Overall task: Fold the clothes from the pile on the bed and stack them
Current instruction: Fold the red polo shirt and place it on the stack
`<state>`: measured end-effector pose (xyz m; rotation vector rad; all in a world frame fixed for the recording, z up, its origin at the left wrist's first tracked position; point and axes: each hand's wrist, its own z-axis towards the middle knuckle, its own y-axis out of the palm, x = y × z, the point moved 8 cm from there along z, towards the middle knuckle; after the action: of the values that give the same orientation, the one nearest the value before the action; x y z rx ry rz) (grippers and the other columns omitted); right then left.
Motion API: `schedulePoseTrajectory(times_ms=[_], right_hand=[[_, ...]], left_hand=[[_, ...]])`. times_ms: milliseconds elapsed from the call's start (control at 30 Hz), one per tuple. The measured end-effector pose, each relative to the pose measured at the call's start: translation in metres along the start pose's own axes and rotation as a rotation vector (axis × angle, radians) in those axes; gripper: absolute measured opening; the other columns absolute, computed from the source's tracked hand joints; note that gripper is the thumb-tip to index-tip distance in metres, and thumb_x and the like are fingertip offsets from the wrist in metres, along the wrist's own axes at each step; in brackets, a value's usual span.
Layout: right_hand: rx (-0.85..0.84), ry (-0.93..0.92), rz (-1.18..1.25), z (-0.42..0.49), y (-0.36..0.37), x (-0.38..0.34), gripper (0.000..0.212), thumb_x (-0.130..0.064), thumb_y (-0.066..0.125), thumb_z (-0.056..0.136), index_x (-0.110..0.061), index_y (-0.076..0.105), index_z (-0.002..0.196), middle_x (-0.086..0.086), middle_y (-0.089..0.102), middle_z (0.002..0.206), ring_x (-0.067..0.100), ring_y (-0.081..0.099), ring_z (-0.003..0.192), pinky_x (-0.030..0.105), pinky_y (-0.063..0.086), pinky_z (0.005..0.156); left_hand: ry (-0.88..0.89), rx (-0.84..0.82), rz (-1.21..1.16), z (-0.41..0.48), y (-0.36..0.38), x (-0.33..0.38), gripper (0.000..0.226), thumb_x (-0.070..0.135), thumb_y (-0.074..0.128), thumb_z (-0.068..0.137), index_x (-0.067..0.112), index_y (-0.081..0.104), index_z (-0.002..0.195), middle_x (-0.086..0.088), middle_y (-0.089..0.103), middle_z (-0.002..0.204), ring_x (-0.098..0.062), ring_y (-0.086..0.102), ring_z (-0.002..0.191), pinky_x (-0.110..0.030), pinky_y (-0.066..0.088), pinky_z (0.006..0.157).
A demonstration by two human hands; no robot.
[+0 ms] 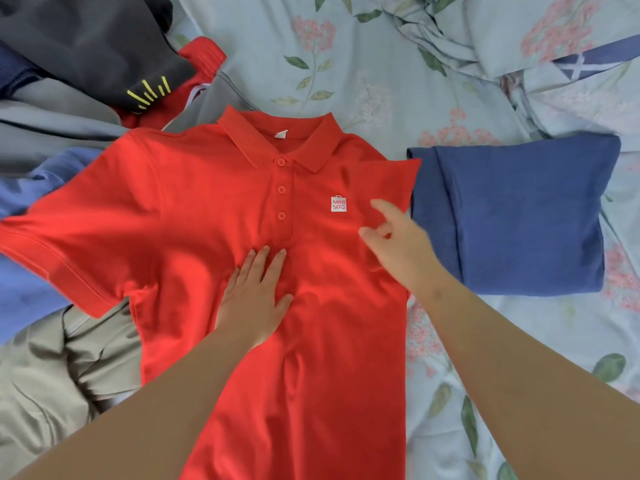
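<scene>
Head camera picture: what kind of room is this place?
Probably a bedroom: a rumpled flowery bedsheet lies underneath, a red polo shirt is spread flat on it, and a folded blue garment sits beside the shirt.

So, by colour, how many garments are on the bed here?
Red: 2, polo and red piece in the pile
Blue: 2, folded blue piece and blue piece under the polo's sleeve
Dark grey: 1, dark grey piece
Light grey: 1, light grey piece
Khaki: 1, khaki piece
Total: 7 told apart; the pile may hide more.
</scene>
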<state>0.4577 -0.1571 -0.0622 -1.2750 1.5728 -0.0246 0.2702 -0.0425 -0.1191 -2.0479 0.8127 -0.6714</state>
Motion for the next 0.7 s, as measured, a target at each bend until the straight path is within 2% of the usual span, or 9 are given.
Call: schedulePoseTrajectory(times_ms=[67, 133, 200, 233, 300, 367, 467, 600, 700], right_hand=[[-0.075, 0.052, -0.034, -0.011, 0.024, 0.012, 0.059, -0.032, 0.057, 0.091, -0.027, 0.034, 0.145, 0.004, 0.054, 0.122, 0.019, 0.05, 0.116, 0.034, 0.039, 0.101], [0.108, 0.036, -0.087, -0.033, 0.021, 0.026, 0.056, -0.025, 0.06, 0.088, -0.022, 0.041, 0.141, 0.008, 0.05, 0.129, 0.025, 0.047, 0.119, 0.038, 0.037, 0.102], [0.282, 0.09, -0.033, -0.066, 0.016, 0.05, 0.05, -0.018, 0.061, 0.085, -0.014, 0.049, 0.132, 0.011, 0.052, 0.123, 0.027, 0.049, 0.114, 0.036, 0.038, 0.1], [0.3, 0.164, 0.022, -0.082, 0.019, 0.068, 0.048, -0.02, 0.061, 0.083, -0.011, 0.049, 0.129, 0.011, 0.053, 0.119, 0.027, 0.05, 0.111, 0.038, 0.04, 0.099], [0.22, 0.373, 0.218, -0.114, 0.036, 0.102, 0.048, -0.022, 0.063, 0.084, -0.011, 0.045, 0.127, 0.007, 0.056, 0.118, 0.025, 0.055, 0.108, 0.04, 0.043, 0.097], [0.112, 0.505, 0.403, -0.14, 0.055, 0.124, 0.044, -0.017, 0.067, 0.083, -0.018, 0.046, 0.122, 0.004, 0.06, 0.117, 0.022, 0.06, 0.104, 0.041, 0.047, 0.096], [-0.044, 0.591, 0.589, -0.168, 0.072, 0.137, 0.022, -0.011, 0.069, 0.084, -0.02, 0.059, 0.101, 0.003, 0.068, 0.104, 0.018, 0.066, 0.091, 0.036, 0.054, 0.083], [-0.147, 0.646, 0.865, -0.192, 0.083, 0.134, 0.025, -0.007, 0.065, 0.085, -0.013, 0.062, 0.108, 0.007, 0.072, 0.101, 0.022, 0.069, 0.09, 0.032, 0.055, 0.074], [-0.195, 0.68, 0.976, -0.199, 0.088, 0.128, 0.023, -0.005, 0.061, 0.085, -0.01, 0.063, 0.108, 0.013, 0.071, 0.102, 0.025, 0.069, 0.087, 0.035, 0.057, 0.07]], left_hand=[[-0.006, 0.031, -0.002, -0.015, 0.0, 0.002, 0.07, 0.041, 0.039, 0.097, 0.028, -0.002, 0.151, 0.001, -0.003, 0.16, -0.018, -0.005, 0.147, -0.034, 0.004, 0.118], [0.016, 0.037, 0.026, -0.034, 0.01, 0.007, 0.065, 0.04, 0.038, 0.097, 0.027, 0.006, 0.152, -0.001, 0.007, 0.16, -0.022, 0.001, 0.148, -0.036, 0.008, 0.118], [0.051, 0.061, 0.046, -0.056, 0.021, 0.012, 0.06, 0.042, 0.04, 0.09, 0.023, 0.033, 0.147, -0.008, 0.036, 0.15, -0.03, 0.028, 0.141, -0.044, 0.029, 0.11], [0.063, 0.052, 0.047, -0.066, 0.031, 0.013, 0.06, 0.045, 0.039, 0.084, 0.023, 0.043, 0.14, -0.01, 0.049, 0.141, -0.033, 0.042, 0.133, -0.047, 0.039, 0.102], [0.06, 0.037, 0.077, -0.085, 0.045, 0.013, 0.059, 0.047, 0.036, 0.079, 0.025, 0.044, 0.133, -0.009, 0.057, 0.133, -0.035, 0.052, 0.124, -0.05, 0.046, 0.093], [0.079, 0.06, 0.098, -0.103, 0.053, 0.016, 0.057, 0.046, 0.035, 0.079, 0.027, 0.041, 0.132, -0.008, 0.055, 0.134, -0.035, 0.051, 0.125, -0.05, 0.047, 0.092], [0.097, 0.053, 0.106, -0.125, 0.069, 0.015, 0.056, 0.045, 0.035, 0.079, 0.028, 0.042, 0.132, -0.009, 0.054, 0.136, -0.035, 0.051, 0.125, -0.05, 0.047, 0.092], [0.099, 0.003, 0.098, -0.151, 0.09, 0.006, 0.06, 0.045, 0.037, 0.077, 0.028, 0.04, 0.135, -0.01, 0.053, 0.137, -0.035, 0.049, 0.127, -0.05, 0.047, 0.092], [0.116, -0.018, 0.078, -0.166, 0.102, 0.004, 0.065, 0.042, 0.059, 0.076, 0.026, 0.04, 0.135, -0.012, 0.05, 0.139, -0.037, 0.047, 0.128, -0.052, 0.048, 0.091]])
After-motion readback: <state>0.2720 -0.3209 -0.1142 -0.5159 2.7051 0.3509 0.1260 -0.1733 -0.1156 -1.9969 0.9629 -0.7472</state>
